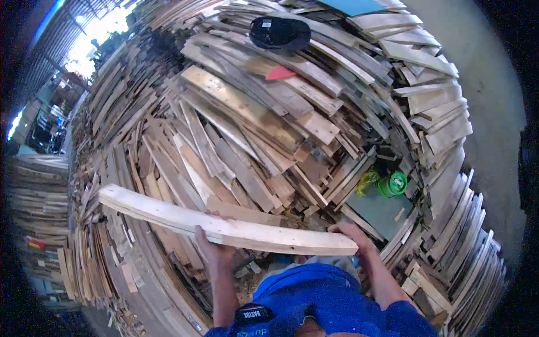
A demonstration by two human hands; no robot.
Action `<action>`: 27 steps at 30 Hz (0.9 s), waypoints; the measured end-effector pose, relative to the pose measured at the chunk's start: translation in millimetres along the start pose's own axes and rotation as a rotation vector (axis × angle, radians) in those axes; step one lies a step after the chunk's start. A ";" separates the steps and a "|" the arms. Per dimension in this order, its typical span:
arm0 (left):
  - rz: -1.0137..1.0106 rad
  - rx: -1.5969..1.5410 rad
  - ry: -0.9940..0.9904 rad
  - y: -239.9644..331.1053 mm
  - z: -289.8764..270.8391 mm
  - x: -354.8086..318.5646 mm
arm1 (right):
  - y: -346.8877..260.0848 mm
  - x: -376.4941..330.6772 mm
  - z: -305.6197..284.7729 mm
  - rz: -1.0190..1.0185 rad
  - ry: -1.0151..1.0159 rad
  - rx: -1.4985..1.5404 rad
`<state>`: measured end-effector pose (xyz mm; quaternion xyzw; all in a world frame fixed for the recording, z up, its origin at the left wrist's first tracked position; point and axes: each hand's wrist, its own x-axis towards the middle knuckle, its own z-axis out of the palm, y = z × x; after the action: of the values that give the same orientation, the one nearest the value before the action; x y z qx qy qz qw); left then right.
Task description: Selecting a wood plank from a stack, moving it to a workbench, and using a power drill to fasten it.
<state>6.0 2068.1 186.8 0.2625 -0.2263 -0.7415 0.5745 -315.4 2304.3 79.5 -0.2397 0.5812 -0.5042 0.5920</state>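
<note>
Across the front of my body I hold a long, pale wooden plank [269,236], which reaches out to the left past my arm. My left hand [212,241] grips it near its middle, thumb on the near edge and fingertips showing at the far edge. Around the plank's right end my right hand [356,238] is closed, its fingers partly hidden by the wood. Beneath and beyond the plank lies a big heap of loose boards [224,151] in mixed lengths and shades.
A green round container [393,184] stands beside a yellow plastic bag [368,181] on a grey-green panel [387,216]. Farther off, a black cap-like object [279,33] and a red piece [281,73] rest on the boards. Stacked planks [39,196] line the left; concrete floor [494,112] runs along the right.
</note>
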 end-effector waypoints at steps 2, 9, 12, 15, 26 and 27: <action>-0.075 0.156 0.310 -21.2 -33.4 6.6 | -18.8 -5.3 -10.9 -0.062 -0.070 -0.285; -0.299 0.258 0.496 -85.8 -106.3 24.5 | -49.9 -37.5 30.0 0.115 -0.273 -1.130; -0.382 0.241 0.405 -95.7 -63.1 21.7 | -13.7 -49.8 30.0 0.138 0.042 -1.245; -0.349 0.230 0.425 -113.8 -56.0 27.7 | 17.1 -48.3 15.7 -0.036 0.160 -1.168; -0.216 0.576 0.133 -150.7 57.0 106.0 | -58.0 8.8 -47.3 -0.094 0.386 -0.614; -0.183 0.616 0.112 -150.5 76.2 109.7 | -80.6 22.1 -58.4 -0.195 0.395 -0.586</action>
<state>-176.0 2000.0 134.6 0.4837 -0.3834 -0.6713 0.4105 -399.5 2272.3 127.6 -0.3515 0.7784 -0.4071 0.3237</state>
